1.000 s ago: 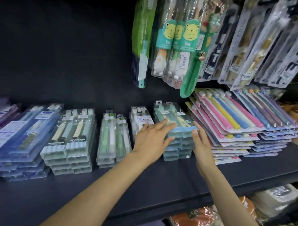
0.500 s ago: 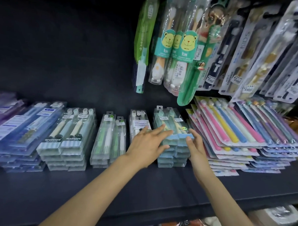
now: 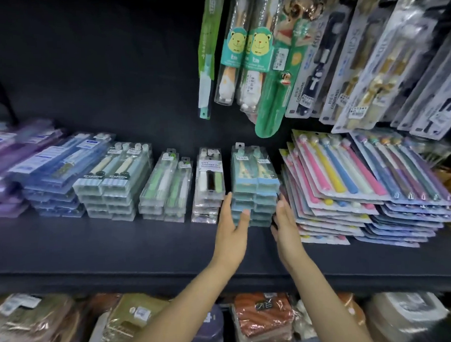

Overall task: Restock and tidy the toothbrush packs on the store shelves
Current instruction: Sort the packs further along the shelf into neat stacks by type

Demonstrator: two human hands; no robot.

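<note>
A stack of light-blue toothbrush packs (image 3: 254, 180) stands mid-shelf on the dark shelf (image 3: 119, 248). My left hand (image 3: 232, 228) lies flat against the stack's left front side, fingers straight. My right hand (image 3: 286, 225) presses its right front side, between this stack and the fanned pile of multicolour brush cards (image 3: 349, 186). Both hands flank the stack's lower packs without lifting anything. To the left stand a black-and-white pack stack (image 3: 209, 184) and a green pack stack (image 3: 168, 186).
More stacks run left: cream-and-blue packs (image 3: 114, 183), blue packs (image 3: 59, 173), purple packs (image 3: 5, 175). Children's brush packs (image 3: 242, 53) and further packs (image 3: 369, 61) hang above right. The shelf's front strip is bare. Bagged goods (image 3: 262, 321) fill the shelf below.
My left hand has come off the top of the light-blue stack and dropped to its left front side. My right hand slid lower along the right side. The view has tilted down.
</note>
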